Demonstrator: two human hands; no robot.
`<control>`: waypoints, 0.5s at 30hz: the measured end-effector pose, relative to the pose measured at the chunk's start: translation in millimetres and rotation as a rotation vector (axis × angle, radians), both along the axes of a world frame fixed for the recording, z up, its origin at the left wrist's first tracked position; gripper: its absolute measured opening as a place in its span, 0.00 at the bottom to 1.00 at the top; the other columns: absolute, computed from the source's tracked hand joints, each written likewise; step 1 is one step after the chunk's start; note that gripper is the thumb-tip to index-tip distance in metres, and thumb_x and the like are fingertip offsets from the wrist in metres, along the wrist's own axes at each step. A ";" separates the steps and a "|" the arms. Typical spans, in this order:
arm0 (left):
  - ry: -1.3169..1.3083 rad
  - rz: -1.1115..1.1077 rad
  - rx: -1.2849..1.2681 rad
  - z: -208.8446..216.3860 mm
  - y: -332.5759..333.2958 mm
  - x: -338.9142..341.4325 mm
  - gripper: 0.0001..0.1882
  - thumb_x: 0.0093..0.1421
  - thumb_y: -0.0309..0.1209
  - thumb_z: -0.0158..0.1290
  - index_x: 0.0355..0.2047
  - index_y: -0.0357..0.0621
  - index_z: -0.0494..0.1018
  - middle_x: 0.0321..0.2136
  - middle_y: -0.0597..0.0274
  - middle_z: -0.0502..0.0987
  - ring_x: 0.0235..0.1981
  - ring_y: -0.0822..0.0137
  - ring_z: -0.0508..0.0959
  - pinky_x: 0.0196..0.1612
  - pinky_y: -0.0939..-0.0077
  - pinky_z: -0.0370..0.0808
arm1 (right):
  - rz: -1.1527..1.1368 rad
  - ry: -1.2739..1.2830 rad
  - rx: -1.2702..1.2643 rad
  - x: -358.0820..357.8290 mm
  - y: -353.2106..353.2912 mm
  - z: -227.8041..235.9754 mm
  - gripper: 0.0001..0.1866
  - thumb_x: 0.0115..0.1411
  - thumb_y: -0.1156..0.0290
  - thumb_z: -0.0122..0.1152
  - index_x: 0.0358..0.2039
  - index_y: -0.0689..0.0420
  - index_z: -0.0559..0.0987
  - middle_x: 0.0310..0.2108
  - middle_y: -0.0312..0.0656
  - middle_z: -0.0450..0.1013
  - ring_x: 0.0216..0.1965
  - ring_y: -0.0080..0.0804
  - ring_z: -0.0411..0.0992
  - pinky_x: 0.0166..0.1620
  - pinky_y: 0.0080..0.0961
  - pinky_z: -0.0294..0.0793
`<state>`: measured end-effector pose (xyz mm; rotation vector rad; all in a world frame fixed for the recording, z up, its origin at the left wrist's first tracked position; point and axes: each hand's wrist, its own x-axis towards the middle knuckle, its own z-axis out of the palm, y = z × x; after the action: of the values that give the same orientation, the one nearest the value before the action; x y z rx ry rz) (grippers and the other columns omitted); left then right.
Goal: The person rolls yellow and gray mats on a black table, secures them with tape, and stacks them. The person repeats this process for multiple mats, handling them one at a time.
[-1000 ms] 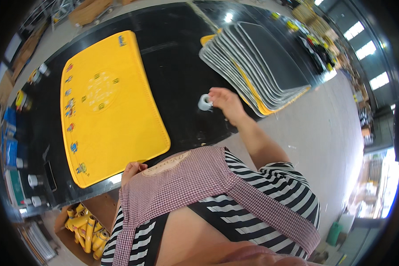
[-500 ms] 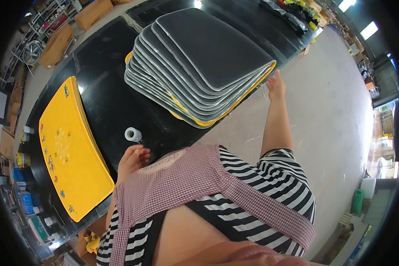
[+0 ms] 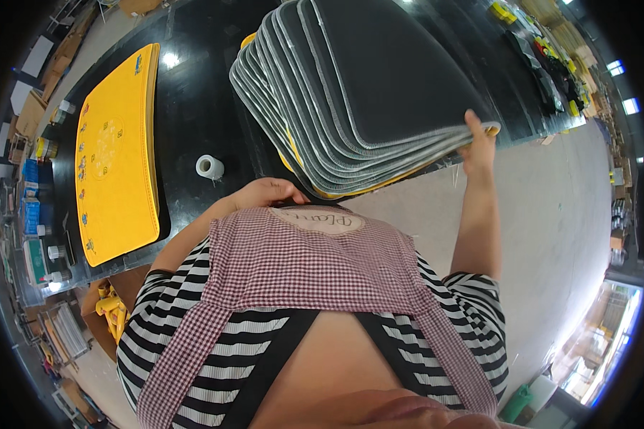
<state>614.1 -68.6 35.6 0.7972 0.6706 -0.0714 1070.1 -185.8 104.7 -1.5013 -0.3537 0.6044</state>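
Note:
A stack of dark grey mats (image 3: 401,79) with pale stitched edges and some yellow undersides lies fanned out on the black table (image 3: 193,107). At the stack's right corner is my right hand (image 3: 477,146), its thumb over the top edge and its other fingers mostly hidden below. My left hand (image 3: 268,191) rests by the near-left corner of the stack, in front of my apron, fingers loosely curled toward that corner. It holds nothing that I can see; the fingertips are partly hidden.
A pile of yellow printed mats (image 3: 118,157) lies on the table's left part. Between the two piles stands a white roll (image 3: 209,167). Dark and yellow items (image 3: 551,71) lie at the far right table end. A box with yellow pieces (image 3: 111,307) stands below the left edge.
My right hand has gone from open beside the stack to gripping its right corner. My left hand has moved right, from near the roll to the stack's near corner. The view has shifted.

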 end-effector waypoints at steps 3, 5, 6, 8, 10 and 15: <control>-0.216 -0.178 -0.037 -2.8 -9.6 13.2 0.26 0.69 0.29 0.52 0.67 0.35 0.69 0.66 0.46 0.71 0.70 0.55 0.67 0.74 0.63 0.60 | 0.007 -0.122 0.051 23.1 34.6 36.8 0.33 0.56 0.58 0.80 0.56 0.58 0.74 0.48 0.43 0.78 0.49 0.38 0.80 0.50 0.44 0.81; -0.212 -0.267 -0.069 15.1 -18.4 33.7 0.31 0.67 0.26 0.52 0.70 0.38 0.64 0.67 0.45 0.69 0.71 0.55 0.66 0.74 0.63 0.59 | 0.065 -0.150 0.043 15.3 57.9 75.4 0.32 0.57 0.56 0.79 0.56 0.58 0.76 0.47 0.42 0.79 0.48 0.37 0.80 0.50 0.41 0.82; -0.215 -0.312 -0.078 20.2 -19.4 45.6 0.33 0.66 0.24 0.51 0.72 0.40 0.62 0.67 0.44 0.68 0.71 0.55 0.66 0.75 0.63 0.59 | 0.111 -0.130 0.059 2.3 67.5 97.5 0.31 0.59 0.56 0.77 0.56 0.58 0.76 0.49 0.43 0.79 0.50 0.37 0.80 0.50 0.40 0.83; -0.284 -0.337 -0.225 14.6 -25.2 67.9 0.38 0.63 0.22 0.51 0.74 0.43 0.57 0.69 0.46 0.66 0.72 0.55 0.64 0.75 0.62 0.59 | 0.144 -0.152 0.136 -43.4 83.2 132.9 0.19 0.65 0.57 0.68 0.52 0.53 0.79 0.43 0.44 0.81 0.45 0.43 0.82 0.49 0.55 0.80; -0.327 -0.339 -0.329 5.6 -32.3 86.6 0.41 0.62 0.22 0.51 0.76 0.46 0.55 0.70 0.47 0.64 0.72 0.54 0.64 0.75 0.62 0.59 | 0.217 -0.041 0.006 -40.6 95.3 166.0 0.14 0.67 0.67 0.65 0.51 0.53 0.78 0.43 0.44 0.80 0.46 0.43 0.81 0.50 0.59 0.80; -0.395 0.148 -0.119 -6.0 -48.4 105.4 0.34 0.67 0.28 0.56 0.72 0.43 0.59 0.70 0.49 0.65 0.68 0.49 0.68 0.73 0.58 0.65 | 0.295 -0.031 0.045 -41.4 120.8 182.4 0.14 0.69 0.72 0.58 0.53 0.60 0.78 0.45 0.49 0.81 0.48 0.44 0.81 0.53 0.55 0.80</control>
<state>719.5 -117.1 29.6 0.6212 0.3453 0.1757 1028.7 -65.0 287.1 -1.4269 -0.6156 0.8002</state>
